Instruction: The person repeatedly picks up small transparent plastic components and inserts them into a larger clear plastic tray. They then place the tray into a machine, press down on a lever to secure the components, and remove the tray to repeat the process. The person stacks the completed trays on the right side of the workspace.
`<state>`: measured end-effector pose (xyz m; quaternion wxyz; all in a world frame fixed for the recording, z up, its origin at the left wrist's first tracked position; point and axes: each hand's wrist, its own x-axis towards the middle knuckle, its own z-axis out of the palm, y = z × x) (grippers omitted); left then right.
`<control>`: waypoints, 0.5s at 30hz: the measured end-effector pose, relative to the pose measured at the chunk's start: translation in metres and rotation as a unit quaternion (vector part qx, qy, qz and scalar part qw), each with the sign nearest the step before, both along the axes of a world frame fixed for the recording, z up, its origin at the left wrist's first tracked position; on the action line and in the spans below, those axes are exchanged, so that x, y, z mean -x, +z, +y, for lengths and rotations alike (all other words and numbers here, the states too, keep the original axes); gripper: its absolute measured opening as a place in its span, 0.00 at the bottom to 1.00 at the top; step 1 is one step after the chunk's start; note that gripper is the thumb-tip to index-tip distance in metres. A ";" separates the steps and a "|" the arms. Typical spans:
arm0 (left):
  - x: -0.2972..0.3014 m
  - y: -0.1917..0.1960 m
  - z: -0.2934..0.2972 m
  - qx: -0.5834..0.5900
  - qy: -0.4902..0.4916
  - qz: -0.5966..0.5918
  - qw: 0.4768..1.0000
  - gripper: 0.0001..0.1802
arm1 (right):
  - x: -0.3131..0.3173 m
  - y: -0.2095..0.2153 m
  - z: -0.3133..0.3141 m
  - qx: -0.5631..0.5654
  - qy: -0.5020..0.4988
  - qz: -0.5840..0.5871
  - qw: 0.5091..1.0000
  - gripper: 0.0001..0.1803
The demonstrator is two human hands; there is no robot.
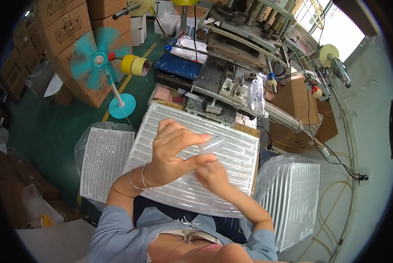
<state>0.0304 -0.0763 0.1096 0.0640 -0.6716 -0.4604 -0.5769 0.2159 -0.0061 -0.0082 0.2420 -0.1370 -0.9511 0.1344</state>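
Note:
My left hand point(172, 149) is raised above a large white ribbed tray point(242, 153). Between its thumb and index finger it pinches a small clear plastic piece point(214, 144), roughly tube-shaped, held tilted. My right hand point(212, 177) is just below and to the right of that piece, close to the left thumb. Its fingers look curled, but motion smears them and the left hand partly covers them, so any contents are hidden. Long parallel rows of glossy translucent strips run across the tray under both hands.
A metal press machine point(231, 65) stands beyond the tray. More ribbed trays stand at left point(104, 162) and right point(295, 197), wrapped in plastic film. A teal fan point(122, 106) spins at the far left, before stacked cartons point(69, 30). Cables and hoses run along the right wall.

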 end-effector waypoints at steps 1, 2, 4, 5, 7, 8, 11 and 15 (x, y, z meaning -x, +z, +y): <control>-0.003 0.001 -0.004 -0.004 0.006 0.006 1.000 0.22 | -0.002 -0.010 -0.012 -0.017 0.030 -0.037 0.999 0.17; -0.003 0.003 -0.009 -0.007 0.015 0.015 1.000 0.22 | -0.006 -0.018 -0.017 -0.036 0.038 -0.080 0.995 0.17; -0.007 0.005 -0.017 -0.017 0.036 0.037 0.999 0.22 | -0.011 -0.028 -0.024 -0.073 0.055 -0.166 0.982 0.16; -0.008 0.006 -0.021 -0.024 0.050 0.049 0.997 0.23 | -0.011 -0.027 -0.026 -0.066 0.050 -0.165 0.983 0.16; -0.010 0.008 -0.026 -0.035 0.065 0.078 0.994 0.23 | -0.014 -0.026 -0.028 -0.053 0.040 -0.162 0.985 0.15; -0.011 0.010 -0.030 -0.039 0.067 0.094 0.993 0.23 | -0.014 -0.026 -0.030 -0.052 0.039 -0.158 0.985 0.15; -0.014 0.010 -0.033 -0.047 0.072 0.110 0.990 0.22 | -0.013 -0.029 -0.028 -0.036 0.040 -0.152 0.987 0.14; -0.006 -0.006 -0.019 -0.037 -0.004 -0.053 0.998 0.16 | -0.010 -0.002 -0.019 0.152 0.033 -0.119 0.981 0.14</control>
